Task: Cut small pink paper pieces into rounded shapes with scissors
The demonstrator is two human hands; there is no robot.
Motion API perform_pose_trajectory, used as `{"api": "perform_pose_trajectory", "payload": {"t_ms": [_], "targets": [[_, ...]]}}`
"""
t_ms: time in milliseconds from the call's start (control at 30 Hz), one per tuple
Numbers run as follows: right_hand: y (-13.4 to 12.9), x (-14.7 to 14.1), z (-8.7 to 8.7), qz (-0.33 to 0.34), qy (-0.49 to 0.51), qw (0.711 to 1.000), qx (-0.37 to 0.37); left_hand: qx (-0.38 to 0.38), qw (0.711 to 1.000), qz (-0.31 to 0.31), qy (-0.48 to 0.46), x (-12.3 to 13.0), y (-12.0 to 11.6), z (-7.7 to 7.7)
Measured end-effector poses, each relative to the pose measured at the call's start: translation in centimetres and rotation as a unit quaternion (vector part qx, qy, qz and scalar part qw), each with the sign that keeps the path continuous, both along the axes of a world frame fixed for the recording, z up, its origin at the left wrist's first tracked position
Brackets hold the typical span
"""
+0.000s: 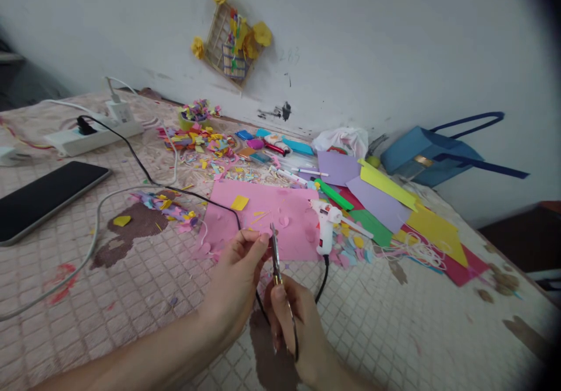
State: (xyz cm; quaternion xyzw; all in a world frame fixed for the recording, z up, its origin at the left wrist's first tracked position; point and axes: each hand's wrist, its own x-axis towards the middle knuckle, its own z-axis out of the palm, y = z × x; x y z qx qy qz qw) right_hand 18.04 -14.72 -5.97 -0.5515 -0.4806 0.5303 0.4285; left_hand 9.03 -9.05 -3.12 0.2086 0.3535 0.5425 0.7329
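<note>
My right hand (291,321) is wrapped round the handles of a pair of scissors (275,256), whose blades point away from me. Close by on the left, my left hand (241,268) pinches a small piece of pink paper (264,236) right beside the blades. Most of that piece is hidden by the fingers. Beneath and beyond both hands lies a pink sheet (258,198) with a yellow paper square (239,203), thin yellow strips and pink scraps on it. At the sheet's right edge rests a white glue gun (325,230), its black cord running toward me.
Coloured paper sheets (381,204) and white string (421,251) lie to the right, before a blue bag (432,154). A phone (48,198), a power strip (94,137) and loose cables occupy the left. Paper cuttings (201,142) are heaped near the wall.
</note>
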Motion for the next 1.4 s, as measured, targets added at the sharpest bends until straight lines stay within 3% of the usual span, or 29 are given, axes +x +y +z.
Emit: {"api": "perform_pose_trajectory", "payload": {"t_ms": [567,1000,1200,1400], "targets": [[-0.2,-0.1,-0.2,-0.006,-0.008,1.000,-0.017,0.013,1.000,0.007,-0.005,0.3,0.0,-0.6],[-0.3,0.3,-1.1,-0.009,0.060,0.998,0.010,0.009,0.998,-0.024,-0.062,-0.1,0.0,-0.4],[0.5,1.5,0.3,-0.056,0.026,0.997,0.043,0.048,0.991,-0.112,0.049,-1.4,0.1,-1.0],[1.3,3.1,0.9,-0.077,0.021,0.995,0.055,0.128,0.950,-0.227,0.170,-2.6,0.5,-1.1]]}}
